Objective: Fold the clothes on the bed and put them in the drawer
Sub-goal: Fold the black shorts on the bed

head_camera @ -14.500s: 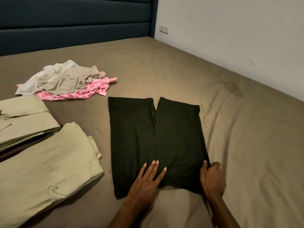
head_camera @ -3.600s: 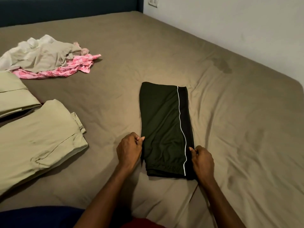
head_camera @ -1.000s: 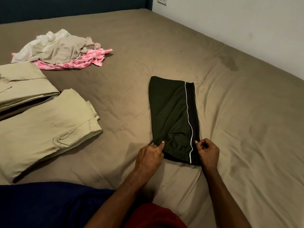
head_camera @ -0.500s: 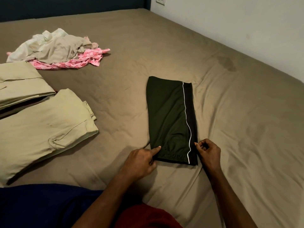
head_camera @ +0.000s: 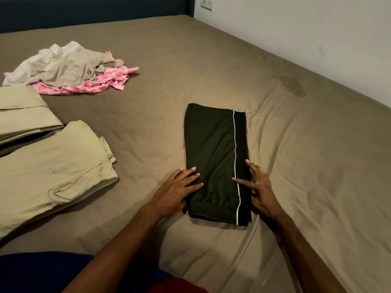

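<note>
Both hands [head_camera: 175, 192] [head_camera: 259, 192] press flat on folded black shorts [head_camera: 213, 157].

Cut off by left edge: two folded khaki garments [head_camera: 48, 166], the upper one [head_camera: 23, 115] showing only its right part. Headboard [head_camera: 95, 9] cropped along the top edge. Wall socket [head_camera: 207, 3] at top, cropped and too small to read. Pink cloth [head_camera: 88, 85] mostly buried under beige and white pieces in the upper-left heap. Palm of left hand [head_camera: 175, 193] and right hand [head_camera: 260, 191] hidden, backs only. Layers inside folded black shorts [head_camera: 213, 161] not countable. Drawer nowhere in frame.
</note>
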Available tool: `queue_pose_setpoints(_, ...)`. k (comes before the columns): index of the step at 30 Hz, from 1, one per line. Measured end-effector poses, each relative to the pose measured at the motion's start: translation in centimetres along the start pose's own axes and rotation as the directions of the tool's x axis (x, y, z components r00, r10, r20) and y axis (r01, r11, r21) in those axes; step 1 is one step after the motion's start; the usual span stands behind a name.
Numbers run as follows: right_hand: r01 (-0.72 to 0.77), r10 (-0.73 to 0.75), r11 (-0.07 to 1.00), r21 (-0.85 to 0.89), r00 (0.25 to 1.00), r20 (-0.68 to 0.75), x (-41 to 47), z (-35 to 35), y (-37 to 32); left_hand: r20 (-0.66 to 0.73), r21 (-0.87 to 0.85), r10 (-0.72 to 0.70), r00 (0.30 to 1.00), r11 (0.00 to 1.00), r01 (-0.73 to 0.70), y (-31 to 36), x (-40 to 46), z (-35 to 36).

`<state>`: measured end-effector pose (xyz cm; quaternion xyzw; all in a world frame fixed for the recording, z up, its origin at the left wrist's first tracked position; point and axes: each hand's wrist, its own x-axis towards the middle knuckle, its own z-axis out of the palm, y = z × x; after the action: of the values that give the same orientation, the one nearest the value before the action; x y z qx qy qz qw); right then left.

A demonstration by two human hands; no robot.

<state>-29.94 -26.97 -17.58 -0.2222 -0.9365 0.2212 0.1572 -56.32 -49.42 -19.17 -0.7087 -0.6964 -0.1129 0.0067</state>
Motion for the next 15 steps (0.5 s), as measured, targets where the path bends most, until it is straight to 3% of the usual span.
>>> queue_pose_setpoints(3,0.071,-0.077,0.984,0.161,0.997,0.029,3.3,-1.7,1.0,-0.138,-0.216,-0.041,0.990,0.976,0.010,-0.5,0.8,-0.8)
queue_pose_setpoints(5,-0.101,0.074,0.913,0.395,0.994,0.084,6.1,-3.1,0.9,-0.160,-0.407,-0.233,0.959,0.901,0.151,-1.0,2.4,-2.8)
queue_pose_setpoints(7,-0.268,0.201,0.748,0.608,0.963,0.177,9.3,-4.8,0.0,-0.066,-0.666,-0.444,0.894,0.687,0.292,-1.5,5.1,-5.4)
queue_pose_setpoints(9,-0.378,0.299,0.538,0.753,0.921,0.248,13.4,-6.0,-0.4,0.059,-0.871,-0.637,0.769,0.343,0.352,-3.2,9.7,-7.7)
queue_pose_setpoints(12,-0.535,0.484,0.155,0.830,0.774,0.408,18.8,-6.0,0.4,0.286,-0.924,-0.727,0.625,-0.037,0.381,-6.1,16.4,-9.4)
queue_pose_setpoints(14,-0.604,0.607,0.119,0.788,0.673,0.424,20.5,-4.4,1.9,0.441,-0.873,-0.709,0.551,-0.194,0.448,-8.1,18.7,-8.2)
queue_pose_setpoints(15,-0.615,0.644,0.121,0.779,0.646,0.410,20.5,-3.2,3.2,0.489,-0.837,-0.701,0.519,-0.209,0.506,-8.9,18.9,-7.2)
